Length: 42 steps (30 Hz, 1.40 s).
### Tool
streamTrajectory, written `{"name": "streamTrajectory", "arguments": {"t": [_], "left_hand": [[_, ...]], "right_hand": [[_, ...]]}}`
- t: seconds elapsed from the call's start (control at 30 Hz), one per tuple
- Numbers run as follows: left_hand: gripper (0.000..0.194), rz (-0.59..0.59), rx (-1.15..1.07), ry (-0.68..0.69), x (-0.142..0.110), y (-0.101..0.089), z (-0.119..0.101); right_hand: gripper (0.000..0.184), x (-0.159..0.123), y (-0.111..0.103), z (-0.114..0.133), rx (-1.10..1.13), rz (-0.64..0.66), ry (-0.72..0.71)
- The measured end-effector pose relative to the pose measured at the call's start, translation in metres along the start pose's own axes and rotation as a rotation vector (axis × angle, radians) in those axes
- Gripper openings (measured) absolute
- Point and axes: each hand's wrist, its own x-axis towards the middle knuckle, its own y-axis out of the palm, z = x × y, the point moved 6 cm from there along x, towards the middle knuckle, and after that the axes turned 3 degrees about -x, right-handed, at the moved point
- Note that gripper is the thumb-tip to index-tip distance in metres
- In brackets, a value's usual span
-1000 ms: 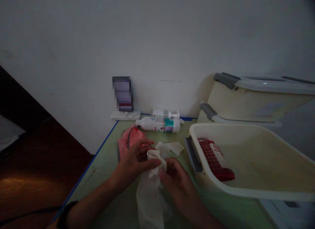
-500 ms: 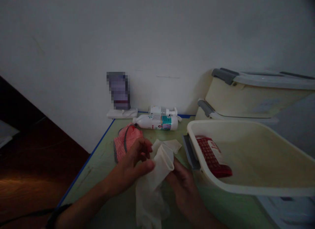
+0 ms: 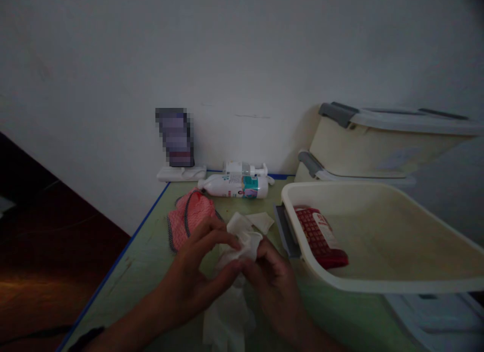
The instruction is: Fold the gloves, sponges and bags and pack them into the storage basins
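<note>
A thin, whitish rubber glove [image 3: 229,311] is bunched at its cuff between my two hands, its lower part drooping over the table. My left hand [image 3: 206,264] pinches the cuff between thumb and fingers. From the other side, my right hand [image 3: 278,281] grips the cuff too, its thumb near the left thumb tip. Just beyond the fingers lies another flat whitish piece [image 3: 263,222], possibly a second glove. Close behind my left hand is a red-and-white checked cloth item [image 3: 192,213] with dark trim.
On the right stands an open cream bin [image 3: 378,286] holding a red packet [image 3: 321,238]. Lidded boxes [image 3: 381,145] are stacked behind it. A white bottle [image 3: 234,185] and a clear pump bottle [image 3: 242,168] lie along the wall. A blurred phone [image 3: 176,137] stands at the back left.
My left hand has moved in to pinch the glove's cuff, and my right hand has come up beside it. The open cuff is now bunched together. The view has shifted slightly.
</note>
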Motion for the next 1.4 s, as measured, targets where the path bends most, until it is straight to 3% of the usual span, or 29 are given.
{"name": "streamTrajectory", "arguments": {"t": [0.1, 0.2, 0.37, 0.5, 0.6, 0.77, 0.83, 0.9, 0.97, 1.1, 1.27, 1.4], "left_hand": [[0.014, 0.032, -0.092, -0.004, 0.0, 0.002, 0.0], [0.009, 0.021, -0.242, -0.138, -0.001, 0.003, 0.009], [0.013, -0.303, -0.86, -0.521, 0.002, -0.011, 0.033], [0.014, -0.343, -1.17, -0.763, 0.003, -0.003, 0.037], [0.011, -0.344, -1.238, -0.842, 0.0, 0.004, 0.039], [0.024, -0.531, -1.147, -0.901, -0.002, -0.003, 0.046], [0.028, -0.591, -1.123, -0.946, -0.003, -0.006, 0.046], [0.025, -0.567, -1.132, -1.055, -0.005, -0.002, 0.046], [0.026, -0.494, -1.157, -1.122, -0.006, 0.004, 0.045], [0.032, -0.414, -1.19, -1.039, -0.003, 0.008, 0.046], [0.04, -0.417, -1.065, -0.901, -0.004, 0.004, 0.05], [0.023, -0.429, -1.028, -0.828, -0.004, 0.0, 0.045]], "right_hand": [[0.019, 0.0, 0.001, 0.004, 0.011, 0.01, -0.03], [0.01, -0.001, 0.003, 0.011, 0.069, 0.051, -0.036], [0.011, -0.007, 0.011, 0.011, 0.296, 0.141, 0.105], [0.014, -0.013, 0.013, -0.003, 0.505, 0.097, 0.28], [0.026, -0.011, 0.012, -0.009, 0.607, 0.069, 0.336], [0.038, -0.004, 0.022, -0.008, 0.485, 0.304, 0.379], [0.032, -0.006, 0.025, -0.012, 0.412, 0.365, 0.43], [0.027, -0.01, 0.024, -0.016, 0.406, 0.372, 0.473], [0.032, -0.014, 0.02, -0.022, 0.456, 0.293, 0.528], [0.041, -0.021, 0.009, -0.033, 0.522, 0.112, 0.615], [0.053, -0.014, 0.026, -0.013, 0.601, 0.404, 0.462], [0.05, -0.017, 0.028, -0.009, 0.464, 0.502, 0.514]]}}
